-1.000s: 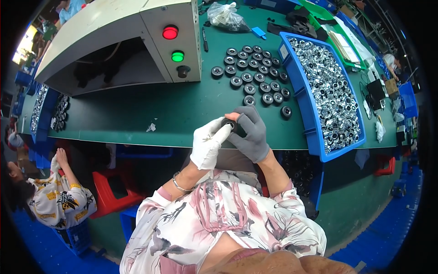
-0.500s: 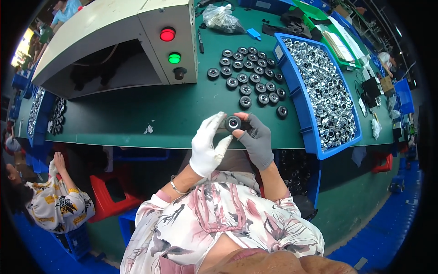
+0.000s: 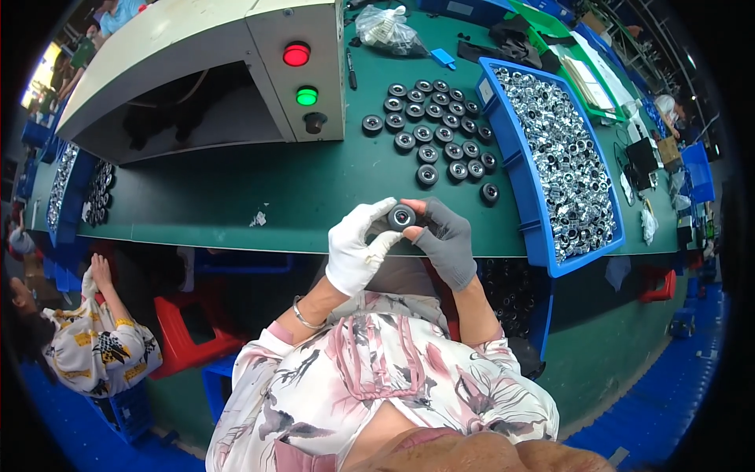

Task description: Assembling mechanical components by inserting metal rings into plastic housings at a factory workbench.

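Observation:
A small black wheel [image 3: 402,218] with a silver ring at its centre is held up between my two hands over the table's front edge. My left hand [image 3: 355,244], in a white glove, has its thumb and fingers against the wheel's left side. On the opposite side my right hand [image 3: 445,240], in a grey fingerless glove, pinches the rim with bare fingertips. Beyond them several similar black wheels [image 3: 427,175] lie in loose rows on the green table [image 3: 314,197].
A blue bin [image 3: 511,169] full of shiny metal parts stands at the right. At the left rises a cream machine [image 3: 314,86] with red and green lights. A clear plastic bag [image 3: 387,30] and a black pen [image 3: 351,71] lie at the back. Another person [image 3: 102,338] sits at the left.
My left thumb and fingers have closed in on the wheel, where they were spread wider before. The right hand keeps its grip. The whole view has shifted slightly.

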Motion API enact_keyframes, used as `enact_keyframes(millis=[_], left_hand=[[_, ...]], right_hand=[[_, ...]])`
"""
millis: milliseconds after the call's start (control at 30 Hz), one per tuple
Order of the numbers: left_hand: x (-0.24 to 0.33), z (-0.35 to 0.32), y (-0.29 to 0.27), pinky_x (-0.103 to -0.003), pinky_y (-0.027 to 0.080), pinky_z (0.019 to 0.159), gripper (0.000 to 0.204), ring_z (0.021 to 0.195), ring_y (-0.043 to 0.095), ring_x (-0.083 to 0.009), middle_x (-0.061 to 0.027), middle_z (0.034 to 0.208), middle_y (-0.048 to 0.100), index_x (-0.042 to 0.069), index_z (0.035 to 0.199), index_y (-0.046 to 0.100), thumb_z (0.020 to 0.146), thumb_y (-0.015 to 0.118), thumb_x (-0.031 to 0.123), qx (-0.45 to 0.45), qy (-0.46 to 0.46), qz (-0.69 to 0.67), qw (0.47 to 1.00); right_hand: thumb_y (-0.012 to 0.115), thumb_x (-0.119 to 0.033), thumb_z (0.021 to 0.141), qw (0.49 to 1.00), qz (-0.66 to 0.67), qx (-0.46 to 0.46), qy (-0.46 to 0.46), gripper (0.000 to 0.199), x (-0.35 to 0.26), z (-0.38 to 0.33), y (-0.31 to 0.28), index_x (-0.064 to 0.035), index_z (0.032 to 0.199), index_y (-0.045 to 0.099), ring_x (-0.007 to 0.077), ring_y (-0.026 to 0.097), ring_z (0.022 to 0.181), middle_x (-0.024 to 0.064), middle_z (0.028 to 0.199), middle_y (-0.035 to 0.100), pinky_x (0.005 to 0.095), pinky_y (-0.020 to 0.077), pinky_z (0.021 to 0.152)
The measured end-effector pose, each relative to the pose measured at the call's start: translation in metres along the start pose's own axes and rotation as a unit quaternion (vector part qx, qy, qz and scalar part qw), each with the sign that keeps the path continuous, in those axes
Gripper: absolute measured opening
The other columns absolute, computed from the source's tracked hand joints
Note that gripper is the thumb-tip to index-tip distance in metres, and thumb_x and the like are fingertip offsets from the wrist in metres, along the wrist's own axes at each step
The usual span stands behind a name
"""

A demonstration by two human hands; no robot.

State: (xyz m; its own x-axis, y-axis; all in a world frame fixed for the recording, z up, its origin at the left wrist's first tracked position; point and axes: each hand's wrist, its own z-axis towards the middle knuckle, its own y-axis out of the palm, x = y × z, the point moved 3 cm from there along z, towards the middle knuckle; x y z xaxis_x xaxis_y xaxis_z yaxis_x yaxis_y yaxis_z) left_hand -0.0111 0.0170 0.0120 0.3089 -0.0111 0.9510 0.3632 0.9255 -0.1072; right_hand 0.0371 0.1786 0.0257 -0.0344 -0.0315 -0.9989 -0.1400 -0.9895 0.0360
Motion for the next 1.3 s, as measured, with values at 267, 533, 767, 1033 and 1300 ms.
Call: enact_keyframes(millis=[267,533,767,1033,1300], left_hand=[[0.015,0.004,-0.001,-0.034,0.054,0.075,0.046,0.084,0.068,-0.0320,-0.0173,0.100,0.067,-0.001,0.123,0.063,0.078,0.073,-0.007,0.030,0.155,0.166,0.973],[-0.005,-0.011,-0.015,-0.031,0.054,0.090,0.051,0.101,0.069,-0.0215,-0.0156,0.114,0.067,-0.004,0.137,0.053,0.087,0.058,-0.015,0.046,-0.087,-0.114,0.989],[-0.017,-0.007,-0.030,-0.028,0.044,0.104,0.052,0.119,0.059,-0.0179,-0.0166,0.130,0.061,-0.007,0.145,0.042,0.094,0.046,-0.013,0.028,-0.122,-0.195,0.973],[-0.029,-0.003,-0.033,-0.040,0.042,0.110,0.064,0.136,0.047,-0.0308,-0.0222,0.150,0.042,-0.004,0.153,0.027,0.099,0.059,0.008,-0.026,-0.099,-0.369,0.924],[-0.019,-0.022,-0.077,-0.035,0.049,0.102,0.038,0.116,0.063,-0.0232,-0.0161,0.128,0.062,-0.004,0.137,0.052,0.100,0.056,0.006,-0.012,-0.102,-0.296,0.950]], right_hand=[[0.078,-0.011,0.077,0.939,-0.306,0.019,-0.157,0.046,-0.026,0.006,0.017,0.0017,0.119,0.064,0.0287,0.064,0.090,0.0151,0.102,0.063,0.0350,0.0520,0.078],[0.077,-0.014,0.079,0.908,-0.364,-0.014,-0.209,0.042,-0.034,0.020,0.036,-0.0024,0.117,0.066,0.0320,0.062,0.091,0.0143,0.100,0.061,0.0388,0.0509,0.077],[0.078,-0.010,0.076,0.886,-0.412,-0.055,-0.206,0.045,-0.035,0.033,0.053,-0.0010,0.118,0.067,0.0312,0.062,0.092,0.0156,0.103,0.061,0.0373,0.0504,0.078],[0.077,-0.013,0.073,0.796,-0.576,0.022,-0.184,0.033,-0.027,0.073,0.025,-0.0069,0.103,0.066,0.0352,0.057,0.097,0.0126,0.100,0.062,0.0448,0.0467,0.084],[0.080,-0.019,0.071,0.736,-0.656,0.074,-0.147,0.038,-0.005,0.086,0.006,-0.0114,0.106,0.069,0.0324,0.053,0.104,0.0086,0.104,0.061,0.0457,0.0414,0.090]])
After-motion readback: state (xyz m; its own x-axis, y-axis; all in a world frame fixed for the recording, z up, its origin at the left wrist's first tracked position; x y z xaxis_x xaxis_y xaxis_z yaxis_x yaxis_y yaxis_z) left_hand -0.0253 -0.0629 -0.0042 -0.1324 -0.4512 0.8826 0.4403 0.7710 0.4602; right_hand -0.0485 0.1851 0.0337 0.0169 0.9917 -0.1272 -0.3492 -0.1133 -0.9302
